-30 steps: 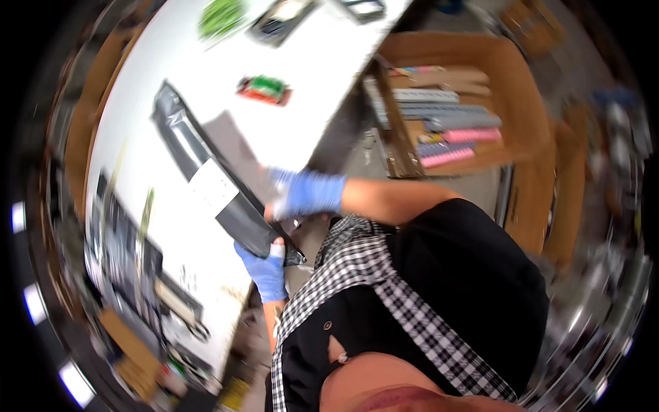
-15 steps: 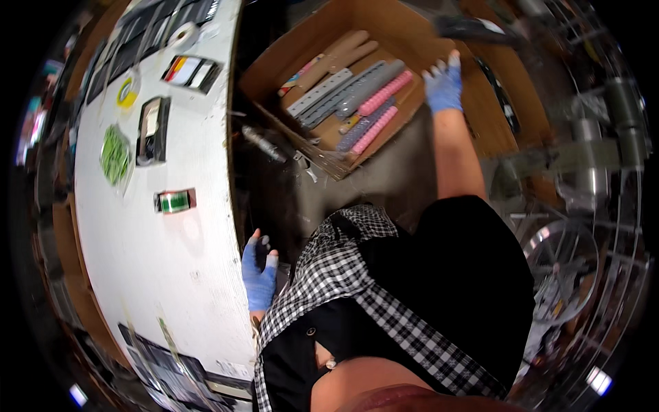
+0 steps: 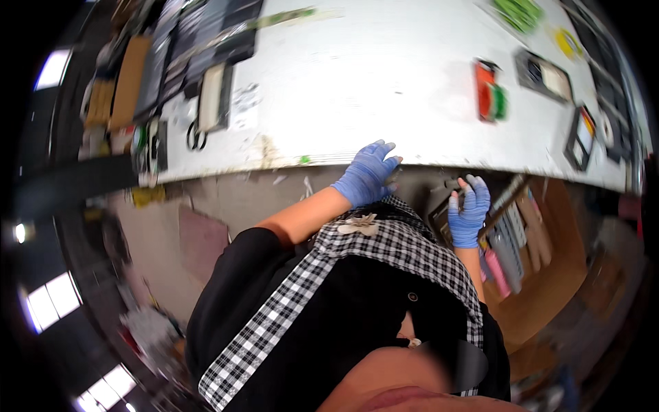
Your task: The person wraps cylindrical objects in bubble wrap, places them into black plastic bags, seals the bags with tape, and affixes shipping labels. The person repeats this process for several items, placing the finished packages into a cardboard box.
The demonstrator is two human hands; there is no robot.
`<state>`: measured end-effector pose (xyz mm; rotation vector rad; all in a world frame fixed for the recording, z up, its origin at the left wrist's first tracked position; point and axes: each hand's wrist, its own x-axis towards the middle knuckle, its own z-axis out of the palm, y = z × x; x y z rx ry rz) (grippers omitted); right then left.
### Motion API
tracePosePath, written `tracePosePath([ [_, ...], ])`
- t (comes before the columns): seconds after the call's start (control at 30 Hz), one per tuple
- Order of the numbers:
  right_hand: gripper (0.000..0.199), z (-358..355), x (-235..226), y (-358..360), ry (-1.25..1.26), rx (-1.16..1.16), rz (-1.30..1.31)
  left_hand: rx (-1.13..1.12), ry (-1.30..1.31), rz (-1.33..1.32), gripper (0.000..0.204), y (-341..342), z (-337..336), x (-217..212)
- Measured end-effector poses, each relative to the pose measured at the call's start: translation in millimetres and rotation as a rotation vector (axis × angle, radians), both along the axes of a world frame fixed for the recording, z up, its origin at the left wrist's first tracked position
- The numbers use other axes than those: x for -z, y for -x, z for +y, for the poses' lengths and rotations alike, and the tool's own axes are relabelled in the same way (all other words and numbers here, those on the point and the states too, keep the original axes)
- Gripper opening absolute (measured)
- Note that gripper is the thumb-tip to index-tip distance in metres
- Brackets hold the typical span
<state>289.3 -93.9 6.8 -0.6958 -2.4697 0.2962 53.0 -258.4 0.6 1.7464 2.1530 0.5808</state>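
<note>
My left hand (image 3: pixel 365 176), in a blue fingerless glove, is at the near edge of the white table (image 3: pixel 357 89). Its fingers are apart and I see nothing in them. My right hand (image 3: pixel 469 213), gloved the same way, is raised below that edge with fingers spread and slightly bent, and it looks bare of any object. Beside it stands an open cardboard box (image 3: pixel 549 288) holding pink rolls (image 3: pixel 495 270), grey rolls (image 3: pixel 506 248) and brown tubes (image 3: pixel 534 226). My forearm partly covers the box's contents.
On the table are a red tape dispenser (image 3: pixel 483 96) with green tape, a yellow tape roll (image 3: pixel 568 42), green strips (image 3: pixel 518 14) in a bag and dark trays (image 3: pixel 544 75). Wrapped dark packs (image 3: pixel 206 41) and black-handled scissors (image 3: pixel 196 136) are at the left.
My view has turned left, so the table now lies ahead and the box at the right. My right hand has left the box's far side; my left hand has come to the table edge.
</note>
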Motion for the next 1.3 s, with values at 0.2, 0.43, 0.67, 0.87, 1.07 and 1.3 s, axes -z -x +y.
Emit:
tracePosePath([
  [0.2, 0.04, 32.4, -35.5, 48.7, -0.247, 0.007, -0.008, -0.231, 0.027, 0.127, 0.085, 8.0, -51.2, 3.6],
  [0.43, 0.045, 43.0, -11.5, 86.8, -0.245, 0.002, -0.15, -0.168, 0.007, 0.049, 0.092, 28.6, -52.5, -4.8],
  [0.67, 0.045, 14.7, -2.3, 81.5, -0.19, -0.011, -0.203, 0.1, 0.09, 0.14, 0.097, 43.0, -12.5, -33.3],
  [0.87, 0.039, 13.6, -7.9, 82.7, -0.144, -0.046, -0.169, 0.306, -0.041, 0.166, 0.092, 17.5, 38.9, -34.4],
  [1.07, 0.038, 11.0, 5.2, 37.8, 0.08, 0.05, 0.067, 0.393, -0.163, 0.261, 0.069, -43.8, 88.1, -20.3],
  [1.3, 0.049, -4.8, 55.4, -142.9, 0.079, 0.202, -0.006, 0.617, -0.121, 0.283, 0.092, -116.6, 165.6, 2.4],
])
